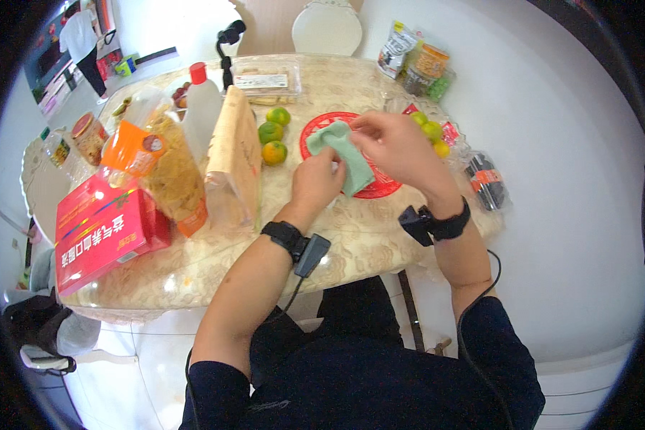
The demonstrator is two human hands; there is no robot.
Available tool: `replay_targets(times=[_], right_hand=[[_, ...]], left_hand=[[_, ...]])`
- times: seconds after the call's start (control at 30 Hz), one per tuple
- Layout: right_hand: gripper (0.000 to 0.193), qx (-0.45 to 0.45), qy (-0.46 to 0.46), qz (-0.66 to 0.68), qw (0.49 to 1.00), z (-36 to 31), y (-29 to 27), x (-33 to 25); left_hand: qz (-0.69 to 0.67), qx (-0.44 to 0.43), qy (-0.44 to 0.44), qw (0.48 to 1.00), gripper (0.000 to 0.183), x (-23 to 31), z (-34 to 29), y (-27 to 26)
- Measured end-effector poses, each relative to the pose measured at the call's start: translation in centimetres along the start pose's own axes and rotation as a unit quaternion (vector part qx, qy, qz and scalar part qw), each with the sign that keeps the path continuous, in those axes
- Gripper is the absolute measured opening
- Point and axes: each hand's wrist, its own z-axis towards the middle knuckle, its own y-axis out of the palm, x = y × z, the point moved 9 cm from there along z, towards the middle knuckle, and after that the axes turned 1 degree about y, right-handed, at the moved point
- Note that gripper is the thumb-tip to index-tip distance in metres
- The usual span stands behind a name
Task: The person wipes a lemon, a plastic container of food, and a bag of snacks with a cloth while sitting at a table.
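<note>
A light green cloth point(349, 162) lies partly folded over a round red openwork plate point(385, 188) on the table. My left hand point(317, 180) is closed at the cloth's near left side, its thumb and finger pinching the edge. Above the upper right part of the cloth, my right hand point(398, 149) has its fingers curled, with the tips at the cloth's edge; the hand itself hides part of the plate. Three green-orange mandarins point(271, 133) stand in a row left of the plate.
To the left are a tall paper bag point(235, 158), a snack bag point(170, 168), a red box point(100, 228) and a red-capped bottle point(203, 107). Yellow-green fruits point(430, 131) and a dark package point(486, 180) sit right. A person point(81, 46) stands at far left.
</note>
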Motion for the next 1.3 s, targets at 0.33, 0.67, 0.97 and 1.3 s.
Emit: replay_targets(times=[0.33, 0.67, 0.97, 1.3], right_hand=[[0.043, -0.205, -0.095, -0.16, 0.961, 6.5, 17.6, -2.3], [0.043, 0.051, 0.007, -0.013, 0.999, 4.0, 5.8, 1.1], [0.046, 0.068, -0.133, 0.021, 0.989, 1.2, 5.6, 3.7], [0.028, -0.049, -0.064, -0.075, 0.994, 0.1, 10.2, 10.8]], left_hand=[[0.043, -0.037, -0.005, 0.998, 0.042, -6.0, 0.5, 5.0], [-0.007, 0.007, -0.04, 0.999, 0.035, -1.4, 0.5, 0.3], [-0.498, 0.078, -0.142, 0.852, 0.045, -1.7, 1.4, -0.6], [-0.588, 0.072, -0.257, 0.764, 0.041, -2.6, 0.6, 0.0]])
